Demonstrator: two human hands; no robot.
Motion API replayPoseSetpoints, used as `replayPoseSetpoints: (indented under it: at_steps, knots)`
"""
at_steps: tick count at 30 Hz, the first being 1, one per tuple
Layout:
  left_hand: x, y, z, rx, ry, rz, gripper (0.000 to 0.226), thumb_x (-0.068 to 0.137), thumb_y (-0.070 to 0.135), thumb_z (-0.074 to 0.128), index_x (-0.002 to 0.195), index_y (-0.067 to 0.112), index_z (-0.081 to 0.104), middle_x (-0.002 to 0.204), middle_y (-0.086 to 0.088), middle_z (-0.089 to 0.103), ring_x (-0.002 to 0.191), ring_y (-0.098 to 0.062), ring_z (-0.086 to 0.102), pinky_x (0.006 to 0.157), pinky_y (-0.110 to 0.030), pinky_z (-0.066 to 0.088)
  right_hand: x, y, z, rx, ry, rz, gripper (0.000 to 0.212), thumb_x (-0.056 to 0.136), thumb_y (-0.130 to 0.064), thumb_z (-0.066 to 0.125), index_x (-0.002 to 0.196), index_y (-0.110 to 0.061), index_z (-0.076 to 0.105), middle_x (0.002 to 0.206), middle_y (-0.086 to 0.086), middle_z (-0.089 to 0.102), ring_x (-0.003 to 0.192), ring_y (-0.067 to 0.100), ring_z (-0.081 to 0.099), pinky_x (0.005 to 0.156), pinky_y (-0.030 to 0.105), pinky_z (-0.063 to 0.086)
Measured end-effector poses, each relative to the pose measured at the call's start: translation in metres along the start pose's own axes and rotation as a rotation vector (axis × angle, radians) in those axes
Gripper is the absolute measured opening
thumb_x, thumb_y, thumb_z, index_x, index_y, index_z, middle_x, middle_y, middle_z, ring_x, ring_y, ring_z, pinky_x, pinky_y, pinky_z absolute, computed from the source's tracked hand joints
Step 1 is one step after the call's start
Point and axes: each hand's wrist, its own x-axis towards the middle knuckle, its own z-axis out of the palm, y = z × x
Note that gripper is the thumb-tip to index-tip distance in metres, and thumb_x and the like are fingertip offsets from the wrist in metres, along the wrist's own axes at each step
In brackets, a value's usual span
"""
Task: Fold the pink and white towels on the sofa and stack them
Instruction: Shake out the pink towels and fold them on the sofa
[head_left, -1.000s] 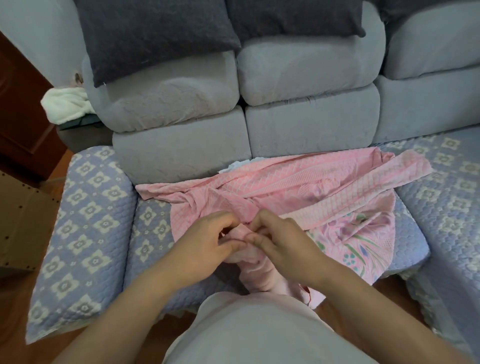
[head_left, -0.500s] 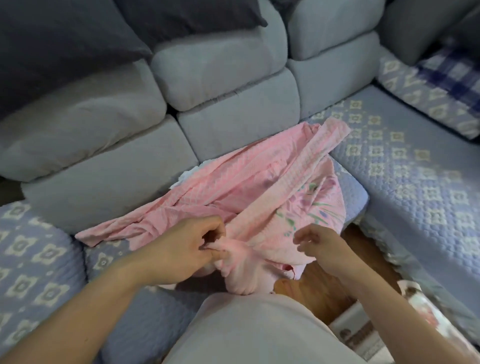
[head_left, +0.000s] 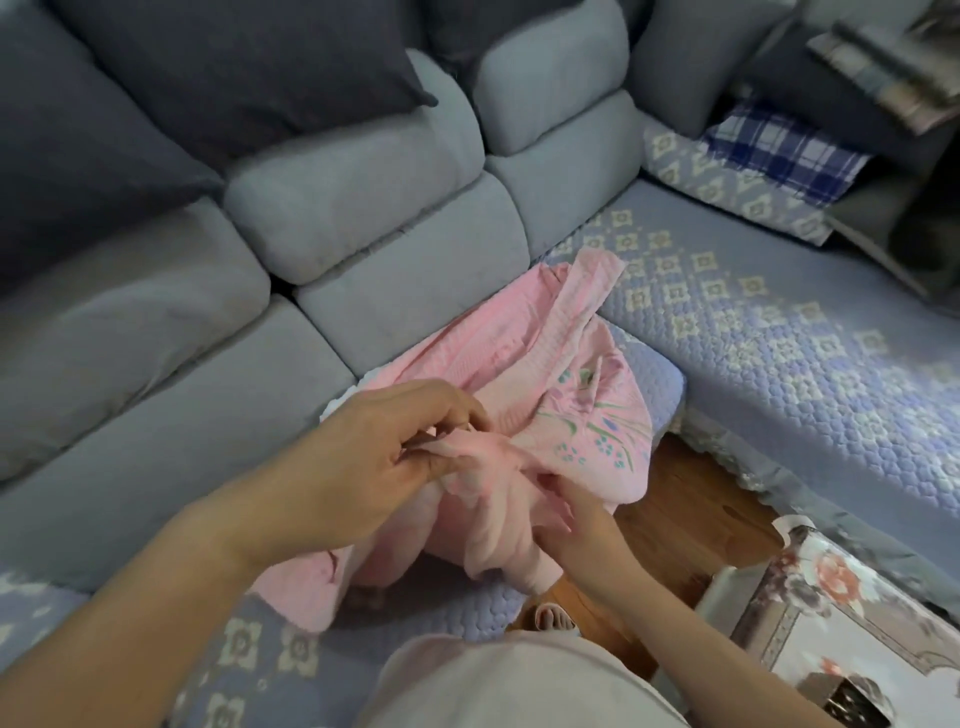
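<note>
grey sofa (head_left: 363, 218) | dark cushions (head_left: 234, 78) | wooden floor (head_left: 675, 499) | plaid cloth (head_left: 779, 150), far right

The pink towel (head_left: 524, 358) lies crumpled and unfolded near the front edge of the sofa (head_left: 779, 332) seat, its flower-printed end draped over that edge; a sliver of white towel (head_left: 340, 402) (mostly hidden) peeks out beneath it

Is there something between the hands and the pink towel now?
No. Both hands already hold it: the left hand pinches a bunched edge of the pink towel, and the right hand grips the fabric below. The white towel lies mostly hidden under it.
</note>
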Motion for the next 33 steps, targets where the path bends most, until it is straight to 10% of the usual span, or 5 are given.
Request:
replayPoseSetpoints:
  at_steps: [6,12,18,25,33]
  knots:
    - [0.007,0.001,-0.028,0.32,0.082,0.015,0.008,0.098,0.034,0.057,0.093,0.032,0.051,0.069,0.017,0.057,0.055,-0.003,0.049,0.054,-0.019,0.042,0.018,-0.029,-0.01,0.047,0.119,-0.159,0.011,0.084,-0.02,0.062,0.091,-0.015,0.068,0.1,-0.005,0.065,0.091,0.008,0.055,0.079,0.03,0.045]
    - [0.003,-0.009,-0.026,0.337,0.38,-0.09,0.028,0.092,0.009,0.064,0.089,0.033,0.05,0.078,0.009,0.059,0.055,-0.004,0.047,0.051,-0.024,0.038,-0.017,-0.016,-0.027,0.193,-0.369,-0.05,0.033,0.104,-0.029,0.052,0.079,-0.007,0.056,0.068,-0.009,0.048,0.063,0.003,0.042,0.062,0.026,0.038]
    - [0.01,-0.001,-0.018,0.271,0.354,-0.091,0.023,0.089,0.027,0.065,0.109,0.02,0.072,0.09,0.044,0.063,0.075,0.013,0.062,0.07,-0.003,0.042,0.005,-0.065,-0.021,0.173,0.209,-0.166,0.018,0.09,-0.031,0.07,0.096,-0.035,0.053,0.078,-0.018,0.061,0.08,-0.006,0.057,0.071,0.01,0.041]
    - [0.015,0.02,-0.015,0.344,0.255,-0.048,0.022,0.083,0.012,0.066,0.101,0.015,0.079,0.097,0.036,0.061,0.086,0.029,0.056,0.079,0.005,0.037,0.033,-0.076,-0.01,-0.139,0.37,-0.257,0.025,0.089,-0.046,0.062,0.104,-0.029,0.051,0.099,-0.005,0.056,0.082,0.027,0.059,0.071,0.041,0.049]
    - [0.019,0.036,-0.019,0.343,0.35,-0.068,0.02,0.087,0.011,0.067,0.099,0.022,0.078,0.092,0.034,0.068,0.076,0.02,0.06,0.07,0.004,0.037,0.059,-0.036,-0.027,-0.196,0.356,-0.167,0.018,0.086,-0.014,0.057,0.102,-0.021,0.062,0.1,-0.003,0.061,0.091,0.021,0.06,0.072,0.03,0.043]
